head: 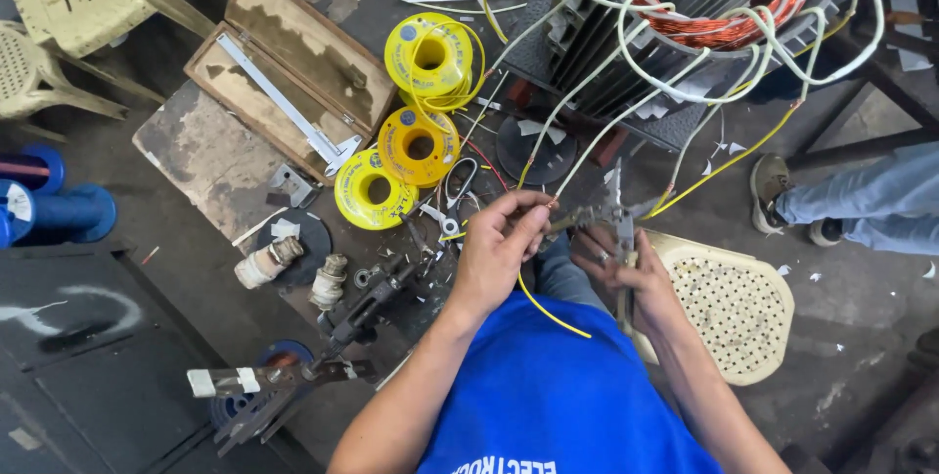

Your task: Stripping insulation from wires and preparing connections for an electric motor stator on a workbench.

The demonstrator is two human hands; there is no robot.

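Observation:
My left hand (499, 244) pinches a thin wire that leads up toward a large motor stator (704, 4) with orange copper windings and several white-sleeved leads. A yellow wire (553, 313) hangs down below that hand. My right hand (626, 269) grips metal pliers (611, 210), whose jaws meet the wire end just right of my left fingers. Both hands work close together above my lap, over my blue shirt.
Three yellow spools (416, 132) lie on the floor with scissors (458, 190) beside them. An open wooden case (284, 73) holds a long caliper. A perforated cream stool (734, 303) stands at right; another person's leg and shoe (841, 200) are far right.

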